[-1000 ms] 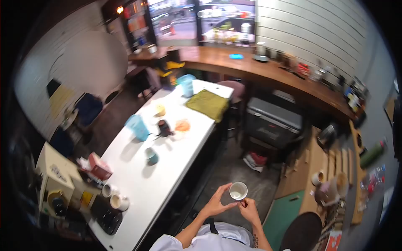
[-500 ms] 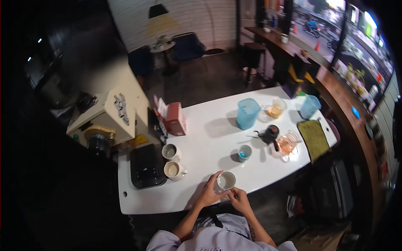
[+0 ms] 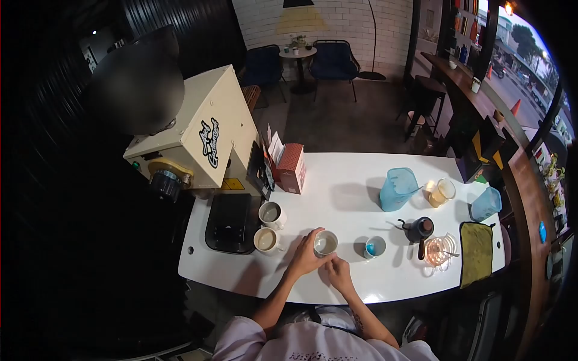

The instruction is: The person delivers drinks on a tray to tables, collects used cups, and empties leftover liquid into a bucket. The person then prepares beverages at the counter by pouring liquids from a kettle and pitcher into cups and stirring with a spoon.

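Head view: what do you see at the near middle?

The left hand (image 3: 306, 257) grips a pale cup (image 3: 326, 243), fingers curved round its left side and thumb across the near side. The cup's mouth faces up, in front of the person, over the near middle of the white bench (image 3: 337, 289).

Is it resting there, or held above?

From this angle I can't tell.

And the right hand (image 3: 340, 275)?

It is at the near side of the cup, fingers curled in, just beside the left thumb. Whether it grips anything I can't tell; its fingertips are hidden.

What is to the left?

A far mug (image 3: 273, 213) and a near mug (image 3: 265, 239), both upright, just beside a black tray (image 3: 230, 222). A cream machine (image 3: 211, 132) rises at the tray's far side, and a red box (image 3: 292, 168) is beyond the mugs.

To the right?

Nearest is a blue-grey cup (image 3: 374, 247) with something blue inside. Further right come a dark kettle (image 3: 419, 228), a clear glass vessel (image 3: 438, 250) with an orange glow, and an olive cloth (image 3: 476, 256) lying near the right end. Along the far side are a tall blue container (image 3: 398, 191), an amber-tinted glass jug (image 3: 444, 191) and, at far right, a second blue container (image 3: 486, 204).
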`<state>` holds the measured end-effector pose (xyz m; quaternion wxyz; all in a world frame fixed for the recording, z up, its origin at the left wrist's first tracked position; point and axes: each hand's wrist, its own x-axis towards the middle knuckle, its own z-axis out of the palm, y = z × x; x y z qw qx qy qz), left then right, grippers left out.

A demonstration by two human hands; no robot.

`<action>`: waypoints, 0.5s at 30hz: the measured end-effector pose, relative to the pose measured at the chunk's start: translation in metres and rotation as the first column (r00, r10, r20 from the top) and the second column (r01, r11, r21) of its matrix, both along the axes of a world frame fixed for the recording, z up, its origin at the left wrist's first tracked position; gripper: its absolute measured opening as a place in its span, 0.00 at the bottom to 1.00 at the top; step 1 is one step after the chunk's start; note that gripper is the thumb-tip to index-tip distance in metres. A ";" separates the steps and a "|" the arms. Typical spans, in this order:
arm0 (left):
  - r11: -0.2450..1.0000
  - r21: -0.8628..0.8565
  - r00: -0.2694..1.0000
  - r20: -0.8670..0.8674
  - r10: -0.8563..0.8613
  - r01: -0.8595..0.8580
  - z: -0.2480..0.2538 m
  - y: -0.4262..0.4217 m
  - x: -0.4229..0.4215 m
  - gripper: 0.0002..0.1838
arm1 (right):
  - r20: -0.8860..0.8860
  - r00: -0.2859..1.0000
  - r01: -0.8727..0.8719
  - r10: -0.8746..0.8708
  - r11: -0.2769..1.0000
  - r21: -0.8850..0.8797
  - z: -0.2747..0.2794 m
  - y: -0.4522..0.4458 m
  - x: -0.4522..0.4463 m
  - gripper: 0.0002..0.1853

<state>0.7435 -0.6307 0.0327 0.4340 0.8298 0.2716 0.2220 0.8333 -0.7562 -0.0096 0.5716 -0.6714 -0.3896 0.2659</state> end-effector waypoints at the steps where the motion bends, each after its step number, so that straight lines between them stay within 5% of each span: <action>1: 1.000 0.001 1.000 -0.001 -0.003 0.003 0.003 0.007 0.003 0.45 | -0.001 1.000 0.003 -0.003 1.000 0.001 0.005 0.007 0.004 0.10; 3: 0.998 0.051 0.999 0.045 0.031 -0.033 0.008 0.020 0.008 0.43 | 0.034 0.998 -0.040 0.043 0.995 -0.091 0.014 0.017 0.009 0.10; 7: 0.990 0.133 0.999 -0.003 0.046 -0.045 0.007 0.058 0.020 0.42 | -0.060 0.997 0.049 -0.050 0.999 -0.019 0.003 0.027 0.013 0.13; 12: 0.980 0.188 0.998 0.034 0.051 -0.056 -0.011 0.108 0.029 0.48 | 0.047 0.999 0.002 -0.001 1.000 -0.011 0.009 0.001 0.023 0.12; 15: 0.985 0.083 0.989 0.016 0.149 -0.150 -0.005 0.122 0.035 0.46 | -0.009 0.999 -0.054 0.053 0.994 -0.091 0.002 -0.024 0.031 0.11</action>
